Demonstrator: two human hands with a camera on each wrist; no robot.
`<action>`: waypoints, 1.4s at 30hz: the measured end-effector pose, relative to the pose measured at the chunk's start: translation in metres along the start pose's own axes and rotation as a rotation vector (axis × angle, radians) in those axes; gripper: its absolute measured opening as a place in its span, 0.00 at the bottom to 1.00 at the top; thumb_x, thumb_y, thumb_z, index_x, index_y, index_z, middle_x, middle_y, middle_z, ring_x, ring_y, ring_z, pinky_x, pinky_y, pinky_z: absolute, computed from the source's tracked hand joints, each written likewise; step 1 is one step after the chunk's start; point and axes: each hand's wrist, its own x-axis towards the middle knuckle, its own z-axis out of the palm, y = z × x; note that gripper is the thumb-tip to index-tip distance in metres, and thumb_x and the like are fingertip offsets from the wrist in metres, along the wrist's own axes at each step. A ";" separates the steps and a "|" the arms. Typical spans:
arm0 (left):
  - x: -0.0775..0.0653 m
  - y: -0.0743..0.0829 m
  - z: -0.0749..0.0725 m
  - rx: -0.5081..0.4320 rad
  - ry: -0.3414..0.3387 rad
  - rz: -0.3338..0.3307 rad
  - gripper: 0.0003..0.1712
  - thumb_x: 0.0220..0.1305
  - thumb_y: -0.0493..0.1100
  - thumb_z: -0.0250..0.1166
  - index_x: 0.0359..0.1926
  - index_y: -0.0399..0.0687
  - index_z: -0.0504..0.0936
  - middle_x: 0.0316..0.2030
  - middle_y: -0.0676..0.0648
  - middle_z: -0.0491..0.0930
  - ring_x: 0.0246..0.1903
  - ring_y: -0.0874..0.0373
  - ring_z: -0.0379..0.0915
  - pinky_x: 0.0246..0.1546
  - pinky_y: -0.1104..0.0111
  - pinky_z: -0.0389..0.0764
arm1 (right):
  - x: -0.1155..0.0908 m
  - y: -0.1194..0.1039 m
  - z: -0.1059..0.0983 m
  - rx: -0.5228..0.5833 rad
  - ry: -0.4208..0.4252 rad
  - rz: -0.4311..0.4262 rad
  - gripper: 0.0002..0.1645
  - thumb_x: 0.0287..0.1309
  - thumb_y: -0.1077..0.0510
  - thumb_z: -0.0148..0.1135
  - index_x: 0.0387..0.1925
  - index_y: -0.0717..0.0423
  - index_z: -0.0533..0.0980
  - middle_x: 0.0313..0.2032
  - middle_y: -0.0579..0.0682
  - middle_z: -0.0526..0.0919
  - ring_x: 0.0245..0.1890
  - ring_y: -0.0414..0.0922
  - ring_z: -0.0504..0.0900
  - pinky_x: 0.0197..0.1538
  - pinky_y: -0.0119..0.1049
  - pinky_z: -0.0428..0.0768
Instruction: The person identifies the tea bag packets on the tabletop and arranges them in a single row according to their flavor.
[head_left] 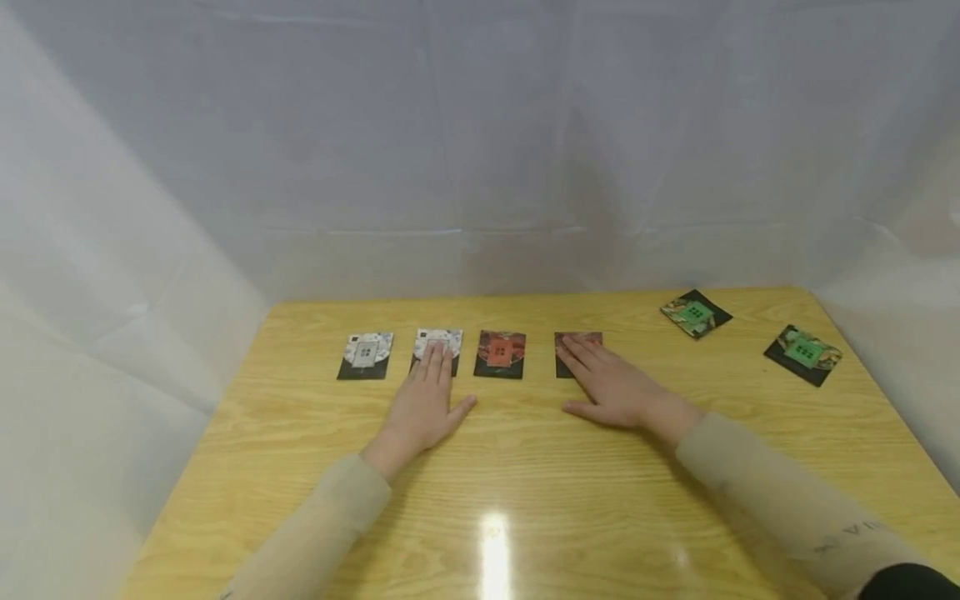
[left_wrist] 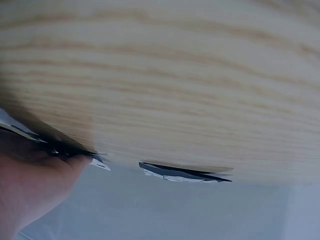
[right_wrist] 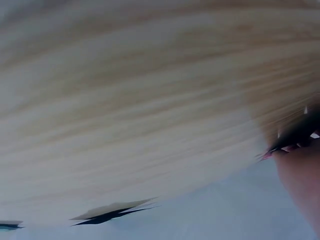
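Observation:
My left hand (head_left: 426, 402) lies with straight fingers on a flat white-and-black packet (head_left: 457, 343), covering its middle. To the left of it is a similar white-and-black packet (head_left: 365, 356). My right hand (head_left: 618, 390), fingers also straight, rests on a red-and-black packet (head_left: 562, 367) and hides most of it. Between the two hands sits another red-and-black packet (head_left: 500, 354). In the left wrist view, my left hand (left_wrist: 37, 187) shows at the lower left, a packet (left_wrist: 185, 173) apart from it. The right wrist view is blurred, with my right hand (right_wrist: 302, 175) at its right edge.
Two green-and-black packets lie askew on the right: one packet (head_left: 695, 314) near the table's back edge, the other packet (head_left: 804, 354) nearer the right edge. The wooden table (head_left: 525, 467) is ringed by pale hanging sheets (head_left: 450, 150) at the back and sides.

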 end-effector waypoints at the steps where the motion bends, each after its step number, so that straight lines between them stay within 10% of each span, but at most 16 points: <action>1: 0.000 0.000 0.000 -0.003 0.001 -0.001 0.55 0.81 0.72 0.38 0.84 0.32 0.41 0.84 0.32 0.37 0.85 0.36 0.33 0.87 0.51 0.48 | 0.001 -0.001 -0.001 0.003 -0.002 0.001 0.54 0.76 0.33 0.53 0.84 0.65 0.49 0.84 0.66 0.47 0.85 0.62 0.47 0.87 0.57 0.52; 42: -0.001 0.001 0.001 0.003 0.033 0.002 0.54 0.81 0.71 0.39 0.83 0.30 0.43 0.84 0.31 0.39 0.85 0.36 0.36 0.86 0.50 0.49 | 0.017 -0.019 -0.007 0.026 -0.035 0.007 0.53 0.77 0.32 0.51 0.84 0.61 0.50 0.85 0.65 0.48 0.85 0.62 0.48 0.87 0.59 0.52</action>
